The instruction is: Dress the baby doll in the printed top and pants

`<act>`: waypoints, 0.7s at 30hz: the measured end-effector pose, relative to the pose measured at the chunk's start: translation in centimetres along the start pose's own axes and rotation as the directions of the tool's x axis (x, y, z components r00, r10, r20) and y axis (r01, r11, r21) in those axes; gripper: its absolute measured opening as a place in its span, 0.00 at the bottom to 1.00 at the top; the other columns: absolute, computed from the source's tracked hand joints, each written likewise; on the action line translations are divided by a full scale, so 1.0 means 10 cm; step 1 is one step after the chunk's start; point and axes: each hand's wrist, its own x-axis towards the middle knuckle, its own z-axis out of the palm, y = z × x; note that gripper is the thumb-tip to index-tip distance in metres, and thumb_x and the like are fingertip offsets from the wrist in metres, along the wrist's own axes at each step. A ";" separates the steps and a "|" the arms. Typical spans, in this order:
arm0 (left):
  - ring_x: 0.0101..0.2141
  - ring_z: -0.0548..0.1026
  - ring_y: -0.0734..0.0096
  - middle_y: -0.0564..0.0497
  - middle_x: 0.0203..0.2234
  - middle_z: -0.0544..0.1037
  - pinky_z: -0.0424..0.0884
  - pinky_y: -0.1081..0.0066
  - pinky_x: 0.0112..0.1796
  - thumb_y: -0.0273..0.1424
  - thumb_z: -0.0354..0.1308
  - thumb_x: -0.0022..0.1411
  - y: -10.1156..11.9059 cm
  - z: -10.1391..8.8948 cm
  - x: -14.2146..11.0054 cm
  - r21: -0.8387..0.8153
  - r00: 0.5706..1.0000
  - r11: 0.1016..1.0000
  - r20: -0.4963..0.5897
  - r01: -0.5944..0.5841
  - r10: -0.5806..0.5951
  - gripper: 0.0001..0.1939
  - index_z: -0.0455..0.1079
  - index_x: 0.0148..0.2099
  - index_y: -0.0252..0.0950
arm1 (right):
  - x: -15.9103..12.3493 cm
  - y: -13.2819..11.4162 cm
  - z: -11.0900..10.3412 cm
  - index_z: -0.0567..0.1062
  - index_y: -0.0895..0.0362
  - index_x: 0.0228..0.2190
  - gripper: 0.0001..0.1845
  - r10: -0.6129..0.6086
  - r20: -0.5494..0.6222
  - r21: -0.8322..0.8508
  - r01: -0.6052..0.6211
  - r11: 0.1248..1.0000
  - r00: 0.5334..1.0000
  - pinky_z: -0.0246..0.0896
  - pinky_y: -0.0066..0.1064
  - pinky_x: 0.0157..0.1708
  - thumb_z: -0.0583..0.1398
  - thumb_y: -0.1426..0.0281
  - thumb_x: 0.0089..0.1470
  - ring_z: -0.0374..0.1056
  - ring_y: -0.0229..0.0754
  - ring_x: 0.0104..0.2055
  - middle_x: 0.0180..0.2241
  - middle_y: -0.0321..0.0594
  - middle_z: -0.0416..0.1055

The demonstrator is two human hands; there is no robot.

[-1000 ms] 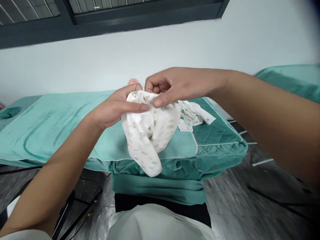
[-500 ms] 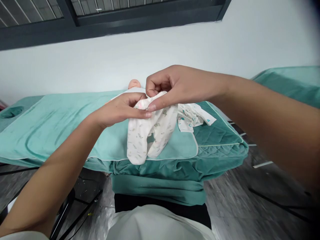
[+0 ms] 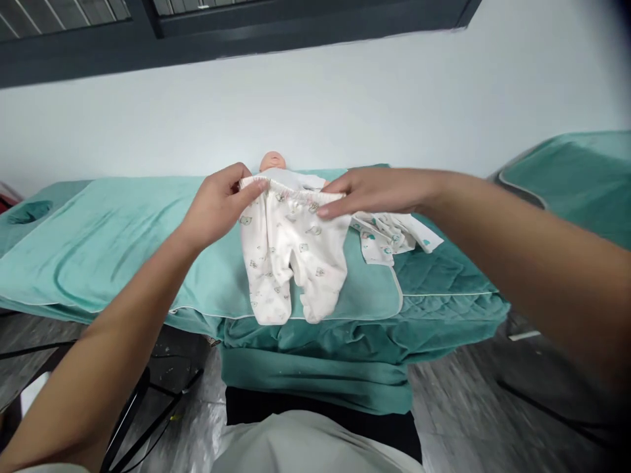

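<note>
A pair of white printed baby trousers (image 3: 288, 259) hangs spread between my hands, legs down over the teal pad (image 3: 123, 243). My left hand (image 3: 217, 203) pinches the left end of the elastic waistband. My right hand (image 3: 374, 190) grips the right end, fingers closed over the band. Just behind the waistband lies a baby doll (image 3: 273, 161); only its head and a bit of white top show.
A second white printed garment (image 3: 389, 233) lies crumpled on the pad to the right of the trousers. The teal-covered bed (image 3: 444, 282) runs along a white wall. Another teal bed (image 3: 566, 171) stands at the far right. Dark floor lies below.
The bunched trousers have been opened out. My hands moved apart along the waistband and stretched it flat, and both legs now hang straight down. The doll's head has come into fuller view.
</note>
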 end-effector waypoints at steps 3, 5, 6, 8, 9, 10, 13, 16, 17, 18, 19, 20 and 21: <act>0.36 0.74 0.68 0.51 0.32 0.74 0.70 0.71 0.36 0.47 0.57 0.67 -0.15 0.24 -0.06 -0.278 0.994 0.960 -0.091 0.039 -0.067 0.16 0.70 0.44 0.39 | 0.26 0.08 0.36 0.78 0.55 0.27 0.21 0.001 0.289 0.187 -0.057 0.981 0.957 0.73 0.34 0.35 0.71 0.50 0.48 0.74 0.44 0.37 0.31 0.38 0.77; 0.45 0.77 0.64 0.48 0.42 0.78 0.73 0.69 0.41 0.49 0.54 0.68 -0.31 0.41 -0.17 -0.416 0.991 0.906 -0.065 0.081 -0.118 0.22 0.68 0.55 0.40 | 0.47 0.11 0.59 0.77 0.56 0.32 0.24 -0.080 0.232 0.352 -0.007 0.936 0.970 0.72 0.34 0.38 0.67 0.46 0.52 0.74 0.44 0.38 0.33 0.40 0.77; 0.49 0.76 0.62 0.45 0.46 0.79 0.74 0.67 0.44 0.50 0.53 0.68 -0.41 0.48 -0.25 -0.461 0.989 0.880 -0.028 0.114 -0.142 0.26 0.66 0.59 0.40 | 0.59 0.12 0.68 0.77 0.56 0.34 0.26 -0.110 0.162 0.421 0.032 0.907 0.981 0.72 0.34 0.40 0.66 0.45 0.54 0.74 0.44 0.40 0.34 0.40 0.77; 0.51 0.76 0.57 0.42 0.52 0.78 0.75 0.64 0.47 0.50 0.55 0.66 -0.60 0.60 -0.44 -0.504 0.972 0.831 0.093 0.235 -0.218 0.30 0.64 0.62 0.38 | 0.83 0.17 0.81 0.74 0.55 0.36 0.27 -0.138 0.001 0.507 0.119 0.854 0.990 0.72 0.35 0.43 0.63 0.43 0.55 0.73 0.44 0.43 0.38 0.41 0.76; 0.51 0.77 0.55 0.42 0.53 0.78 0.75 0.62 0.48 0.48 0.59 0.64 -0.69 0.64 -0.54 -0.489 0.947 0.811 0.172 0.321 -0.271 0.31 0.65 0.62 0.37 | 0.95 0.20 0.84 0.73 0.54 0.37 0.27 -0.139 -0.075 0.523 0.157 0.838 0.987 0.71 0.36 0.44 0.62 0.42 0.56 0.73 0.44 0.44 0.39 0.41 0.76; 0.51 0.77 0.54 0.42 0.53 0.78 0.75 0.61 0.49 0.45 0.64 0.60 -0.77 0.67 -0.63 -0.451 0.918 0.801 0.231 0.395 -0.322 0.31 0.66 0.61 0.37 | 1.06 0.24 0.85 0.72 0.53 0.38 0.27 -0.130 -0.143 0.522 0.187 0.832 0.981 0.72 0.37 0.44 0.61 0.42 0.57 0.72 0.44 0.45 0.40 0.41 0.76; 0.53 0.76 0.52 0.43 0.51 0.79 0.72 0.56 0.54 0.42 0.65 0.59 -0.93 0.66 -0.81 -0.324 0.890 0.829 0.169 0.456 -0.423 0.25 0.71 0.56 0.37 | 1.32 0.38 0.83 0.69 0.50 0.42 0.26 -0.070 -0.295 0.468 0.208 0.859 0.953 0.72 0.39 0.41 0.57 0.41 0.59 0.71 0.46 0.45 0.44 0.42 0.75; 0.57 0.72 0.53 0.45 0.55 0.74 0.67 0.55 0.60 0.40 0.65 0.57 -0.93 0.51 -0.79 -0.220 0.924 0.945 -0.245 0.241 -0.293 0.23 0.72 0.53 0.39 | 1.39 0.52 0.86 0.69 0.52 0.41 0.22 0.068 -0.315 0.455 0.087 0.886 0.947 0.71 0.35 0.36 0.56 0.46 0.62 0.72 0.44 0.41 0.43 0.43 0.75; 0.58 0.71 0.54 0.45 0.56 0.72 0.66 0.56 0.61 0.39 0.66 0.55 -0.91 0.45 -0.75 -0.189 0.905 0.969 -0.364 0.158 -0.219 0.24 0.71 0.53 0.39 | 1.37 0.56 0.89 0.70 0.53 0.38 0.22 0.117 -0.240 0.442 0.002 0.897 0.964 0.70 0.32 0.32 0.57 0.47 0.61 0.72 0.43 0.37 0.40 0.44 0.76; 0.57 0.71 0.55 0.46 0.56 0.72 0.67 0.57 0.60 0.38 0.66 0.54 -0.88 0.40 -0.69 -0.175 0.879 0.980 -0.446 0.096 -0.166 0.25 0.70 0.54 0.40 | 1.33 0.59 0.94 0.71 0.55 0.34 0.22 0.158 -0.100 0.399 -0.106 0.911 0.982 0.67 0.29 0.28 0.58 0.47 0.60 0.71 0.41 0.33 0.36 0.44 0.76; 0.55 0.72 0.57 0.47 0.54 0.73 0.68 0.58 0.58 0.38 0.66 0.55 -0.86 0.36 -0.63 -0.182 0.858 0.981 -0.491 0.067 -0.150 0.24 0.69 0.53 0.40 | 1.28 0.62 0.98 0.71 0.56 0.31 0.24 0.193 0.100 0.313 -0.215 0.925 0.976 0.63 0.28 0.24 0.60 0.47 0.57 0.71 0.41 0.30 0.32 0.44 0.77; 0.52 0.74 0.59 0.48 0.50 0.75 0.70 0.59 0.55 0.38 0.65 0.56 -0.84 0.34 -0.57 -0.205 0.845 0.976 -0.507 0.073 -0.170 0.22 0.68 0.52 0.40 | 1.22 0.65 1.02 0.73 0.57 0.29 0.25 0.216 0.321 0.190 -0.286 0.939 0.922 0.61 0.28 0.22 0.62 0.46 0.55 0.70 0.41 0.26 0.28 0.44 0.77; 0.48 0.76 0.61 0.49 0.46 0.76 0.72 0.61 0.52 0.38 0.64 0.57 -0.85 0.35 -0.52 -0.233 0.837 0.966 -0.503 0.109 -0.216 0.20 0.68 0.50 0.39 | 1.17 0.66 1.05 0.73 0.57 0.27 0.26 0.234 0.507 0.069 -0.310 0.948 0.830 0.61 0.29 0.21 0.64 0.45 0.53 0.70 0.41 0.24 0.26 0.44 0.77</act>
